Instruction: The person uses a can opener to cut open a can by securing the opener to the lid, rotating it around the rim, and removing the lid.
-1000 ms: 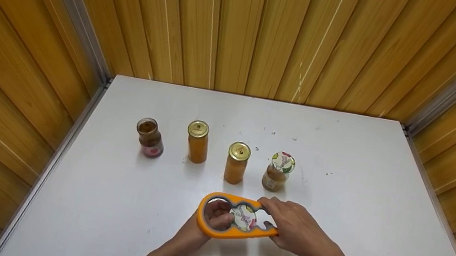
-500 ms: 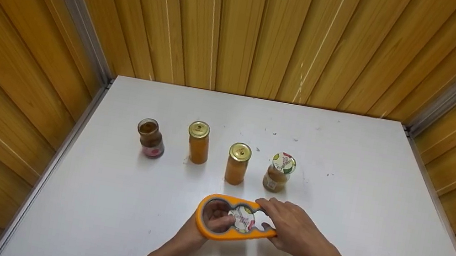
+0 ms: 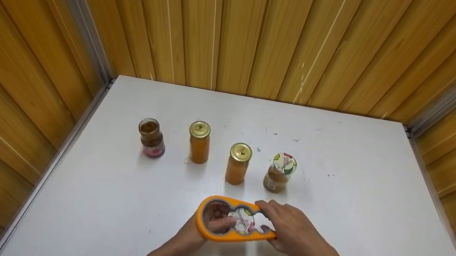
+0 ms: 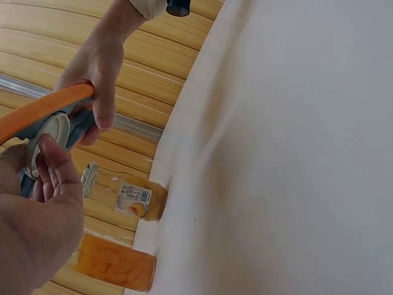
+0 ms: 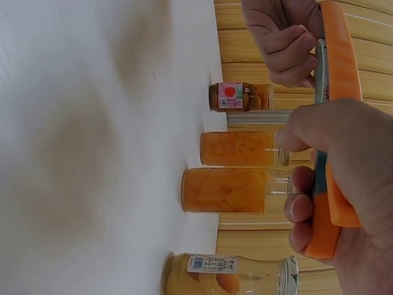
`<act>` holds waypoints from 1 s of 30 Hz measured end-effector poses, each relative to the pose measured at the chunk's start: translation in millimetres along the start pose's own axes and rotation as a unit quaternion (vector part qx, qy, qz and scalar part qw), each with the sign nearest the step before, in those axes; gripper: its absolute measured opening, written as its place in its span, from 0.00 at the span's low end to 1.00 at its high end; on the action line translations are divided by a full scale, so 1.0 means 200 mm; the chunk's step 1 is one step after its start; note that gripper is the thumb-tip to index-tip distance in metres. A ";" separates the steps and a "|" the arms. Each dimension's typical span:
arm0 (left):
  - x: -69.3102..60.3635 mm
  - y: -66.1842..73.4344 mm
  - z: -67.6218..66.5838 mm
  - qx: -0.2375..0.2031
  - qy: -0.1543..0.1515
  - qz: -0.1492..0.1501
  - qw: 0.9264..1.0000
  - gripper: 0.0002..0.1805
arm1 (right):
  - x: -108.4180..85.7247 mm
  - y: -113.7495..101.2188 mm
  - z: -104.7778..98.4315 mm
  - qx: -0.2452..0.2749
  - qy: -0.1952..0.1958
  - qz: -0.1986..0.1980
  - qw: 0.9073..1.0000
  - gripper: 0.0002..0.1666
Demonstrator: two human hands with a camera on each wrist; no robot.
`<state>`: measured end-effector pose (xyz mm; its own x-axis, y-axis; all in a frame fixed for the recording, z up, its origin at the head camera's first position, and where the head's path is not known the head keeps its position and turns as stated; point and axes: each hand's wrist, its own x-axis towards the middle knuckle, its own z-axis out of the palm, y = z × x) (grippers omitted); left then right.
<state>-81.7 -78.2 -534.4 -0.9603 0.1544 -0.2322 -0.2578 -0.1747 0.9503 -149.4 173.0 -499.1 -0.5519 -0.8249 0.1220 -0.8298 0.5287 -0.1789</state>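
Observation:
An orange-and-grey multi-hole jar opener (image 3: 237,237) is held above the near middle of the white table. My right hand (image 3: 294,232) grips its narrow end, with the fingers wrapped round the orange handles in the right wrist view. A printed jar lid (image 3: 245,220) sits in the opener's middle hole. My left hand (image 3: 191,235) is at the wide end, its thumb seen through the large hole and lying on the lid's edge. In the left wrist view its curled fingers touch the pale underside of the lid (image 4: 56,130), pinching it. No jar hangs below the lid.
Beyond the hands stand an open dark jar (image 3: 152,138), two gold-lidded jars of orange fruit (image 3: 198,148) (image 3: 236,171), and a jar with a printed lid (image 3: 277,180). Wood-look panels (image 3: 244,29) enclose the white table (image 3: 363,178) at the back and sides.
The opener and lid have shifted very slightly toward my body, with both hands keeping the same hold. The jars stand where they were.

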 end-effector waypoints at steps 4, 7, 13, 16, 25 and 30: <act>0.00 0.00 0.00 0.001 0.000 -0.001 1.000 0.28 | 0.00 0.00 0.01 0.001 0.000 0.000 1.000 0.41; 0.00 0.00 0.00 -0.005 -0.001 0.003 1.000 0.27 | 0.00 0.00 0.03 -0.007 0.025 -0.017 1.000 0.42; 0.00 -0.01 -0.03 0.029 0.005 0.012 0.999 0.29 | 0.00 0.01 0.04 0.001 0.041 -0.026 0.999 0.40; 0.01 -0.02 -0.04 0.063 0.017 0.013 0.998 0.28 | 0.00 0.01 0.03 0.000 0.046 -0.021 0.999 0.38; 0.02 -0.05 -0.11 0.122 0.037 0.020 0.992 0.21 | -0.01 0.03 0.02 0.005 0.044 -0.009 0.999 0.35; 0.01 -0.07 -0.17 0.086 0.047 0.052 0.994 0.14 | -0.03 0.05 0.02 0.021 0.059 -0.005 0.998 0.30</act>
<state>-82.6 -109.2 -556.0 -0.9886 0.0522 -0.1414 -0.1423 -0.0145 0.9897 -153.8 182.0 -506.4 -0.5517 -0.7997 0.2367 -0.8323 0.5098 -0.2175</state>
